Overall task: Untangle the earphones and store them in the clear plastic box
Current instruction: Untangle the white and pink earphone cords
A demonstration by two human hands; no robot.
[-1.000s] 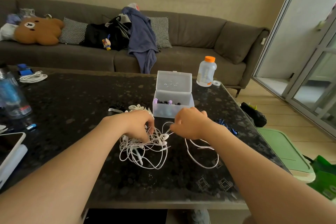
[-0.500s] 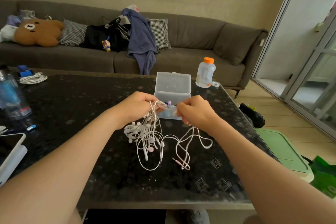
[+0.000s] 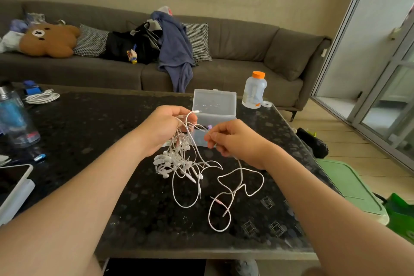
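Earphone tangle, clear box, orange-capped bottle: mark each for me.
Earphone tangle [image 3: 177, 157], head view, middle of the bunched white cords.
Clear box [image 3: 214, 102], head view, its raised lid.
Orange-capped bottle [image 3: 254, 92], head view, its translucent body.

Tangled earphones [image 3: 177, 161], perhaps several; open box [image 3: 214, 102]

earphones [image 3: 179, 159] lifted, one cable [image 3: 240, 177] drawn out rightward

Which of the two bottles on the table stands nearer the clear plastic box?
The orange-capped bottle, just right of the clear plastic box; the blue-tinted bottle stands far off to the left.
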